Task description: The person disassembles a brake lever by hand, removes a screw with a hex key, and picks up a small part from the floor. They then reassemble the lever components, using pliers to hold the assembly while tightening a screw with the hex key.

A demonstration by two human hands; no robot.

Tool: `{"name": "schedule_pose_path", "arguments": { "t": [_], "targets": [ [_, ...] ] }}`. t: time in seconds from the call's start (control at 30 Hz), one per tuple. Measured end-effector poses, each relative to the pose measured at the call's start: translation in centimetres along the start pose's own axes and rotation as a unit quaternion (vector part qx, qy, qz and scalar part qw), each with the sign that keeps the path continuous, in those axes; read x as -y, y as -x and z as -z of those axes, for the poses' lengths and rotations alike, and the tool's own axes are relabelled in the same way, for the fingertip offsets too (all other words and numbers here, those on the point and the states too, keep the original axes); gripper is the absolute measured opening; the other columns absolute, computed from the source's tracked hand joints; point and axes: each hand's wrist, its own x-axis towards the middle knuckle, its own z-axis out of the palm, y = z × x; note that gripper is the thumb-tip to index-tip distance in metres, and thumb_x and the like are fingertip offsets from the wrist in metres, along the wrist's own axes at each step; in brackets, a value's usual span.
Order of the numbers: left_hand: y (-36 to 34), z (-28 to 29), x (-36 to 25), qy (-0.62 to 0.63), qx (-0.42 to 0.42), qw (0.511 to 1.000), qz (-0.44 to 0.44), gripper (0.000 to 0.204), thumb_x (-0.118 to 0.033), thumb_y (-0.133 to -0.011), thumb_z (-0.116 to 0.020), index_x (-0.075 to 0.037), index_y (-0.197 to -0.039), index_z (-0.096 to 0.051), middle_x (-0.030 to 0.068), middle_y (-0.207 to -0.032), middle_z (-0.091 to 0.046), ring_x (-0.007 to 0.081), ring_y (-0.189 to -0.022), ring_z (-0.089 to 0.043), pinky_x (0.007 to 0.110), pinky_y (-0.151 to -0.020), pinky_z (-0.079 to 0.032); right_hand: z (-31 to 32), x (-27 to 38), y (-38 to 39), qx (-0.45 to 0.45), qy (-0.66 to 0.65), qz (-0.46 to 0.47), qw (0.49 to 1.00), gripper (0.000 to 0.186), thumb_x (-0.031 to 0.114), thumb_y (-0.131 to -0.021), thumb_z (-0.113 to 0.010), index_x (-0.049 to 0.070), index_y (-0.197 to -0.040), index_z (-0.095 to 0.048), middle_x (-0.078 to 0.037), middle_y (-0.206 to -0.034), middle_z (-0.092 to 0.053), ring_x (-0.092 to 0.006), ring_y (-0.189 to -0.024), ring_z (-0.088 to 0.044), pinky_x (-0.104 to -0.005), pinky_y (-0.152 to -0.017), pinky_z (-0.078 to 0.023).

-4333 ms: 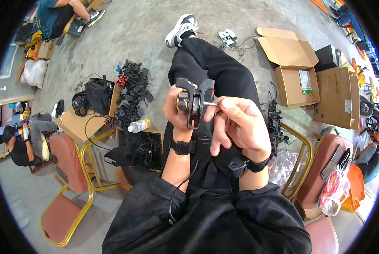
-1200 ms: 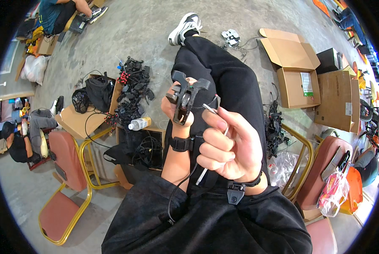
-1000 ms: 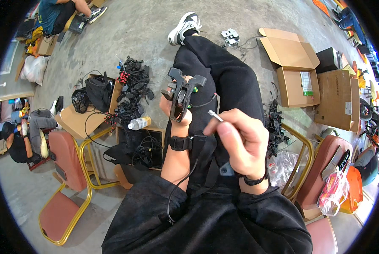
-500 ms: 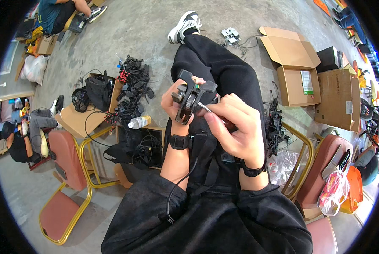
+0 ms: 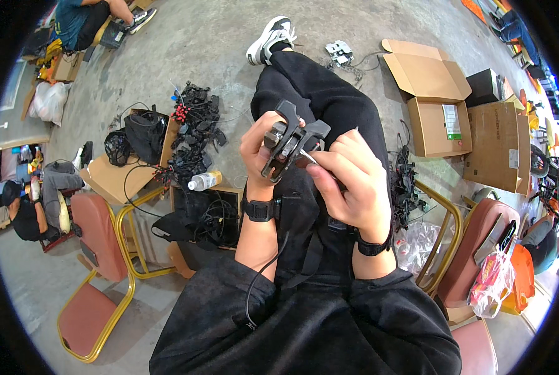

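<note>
Above my lap, my left hand (image 5: 259, 147) is closed around a black clamp-like device (image 5: 290, 142) with forked black arms and a grey metal mechanism in its middle. My right hand (image 5: 354, 178) pinches a screwdriver (image 5: 309, 157) between thumb and forefinger. Its thin metal shaft points left into the side of the device, and most of its handle is hidden in my palm. Whether the tip sits in a screw cannot be made out. Both wrists wear black bands, and a black cable (image 5: 273, 265) runs along my left forearm.
A heap of black parts (image 5: 195, 134) and a plastic bottle (image 5: 204, 180) lie on the floor to the left. Cardboard boxes (image 5: 492, 147) stand at the right. Pink chairs (image 5: 101, 234) flank me. Grey-white parts (image 5: 340, 53) lie beyond my crossed legs. Other people sit farther off.
The clamp-like device has shifted slightly right and tilted clockwise in my left hand. My right hand has moved a little with it, with the screwdriver still against the device's side.
</note>
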Motion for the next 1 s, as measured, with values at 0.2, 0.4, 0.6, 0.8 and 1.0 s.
{"name": "schedule_pose_path", "arguments": {
  "t": [0.2,0.4,0.6,0.8,1.0],
  "targets": [
    [-0.4,0.0,-0.5,0.008,0.004,0.999,0.033,0.073,-0.064,-0.088,-0.038,0.005,-0.077,-0.058,0.0132,-0.077,-0.062,0.0219,-0.072,-0.062,0.032,-0.066,-0.049,-0.6,1.1,0.6,0.023,-0.294,-0.232,0.927,0.016,0.014,-0.091,-0.054,0.001,-0.082,-0.058,-0.004,-0.059,-0.05,-0.0135,-0.052,-0.045,-0.03,-0.053,-0.039],
    [-0.1,-0.2,-0.2,0.023,-0.026,0.999,0.01,0.073,-0.064,-0.088,-0.036,0.005,-0.08,-0.057,0.0124,-0.076,-0.061,0.0204,-0.071,-0.06,0.03,-0.064,-0.048,-0.7,1.8,-0.4,0.083,-0.776,-0.402,0.479,0.033,0.031,-0.1,-0.034,0.013,-0.072,-0.037,0.007,-0.05,-0.019,-0.0054,-0.044,-0.019,-0.0248,-0.047,-0.021],
    [0.4,0.4,0.3,-0.042,-0.026,0.999,0.01,0.067,-0.059,-0.09,-0.035,0.005,-0.081,-0.057,0.0121,-0.081,-0.062,0.0206,-0.073,-0.06,0.03,-0.064,-0.046,-1.3,3.0,-0.3,0.028,-0.853,-0.421,0.307,0.03,0.03,-0.1,-0.031,0.014,-0.076,-0.039,0.008,-0.049,-0.02,-0.0068,-0.043,-0.018,-0.0251,-0.048,-0.023],
    [2.7,1.4,5.0,0.022,-0.059,0.998,0.016,0.057,-0.049,-0.089,-0.041,0.005,-0.093,-0.061,0.0135,-0.09,-0.065,0.0223,-0.081,-0.063,0.032,-0.07,-0.05,-2.4,2.6,0.1,0.02,-0.682,-0.381,0.624,0.03,0.023,-0.095,-0.043,0.006,-0.071,-0.046,0.005,-0.051,-0.033,-0.0061,-0.044,-0.023,-0.0237,-0.047,-0.024],
    [3.2,1.8,5.0,0.14,-0.041,0.985,0.091,0.061,-0.047,-0.069,-0.068,0.003,-0.102,-0.055,0.0173,-0.099,-0.057,0.0285,-0.095,-0.056,0.041,-0.086,-0.046,-2.1,2.2,0.4,0.015,-0.337,-0.291,0.895,0.013,0.013,-0.09,-0.057,0.001,-0.084,-0.059,-0.002,-0.063,-0.056,-0.0135,-0.053,-0.049,-0.0289,-0.052,-0.04]
  ]
}}
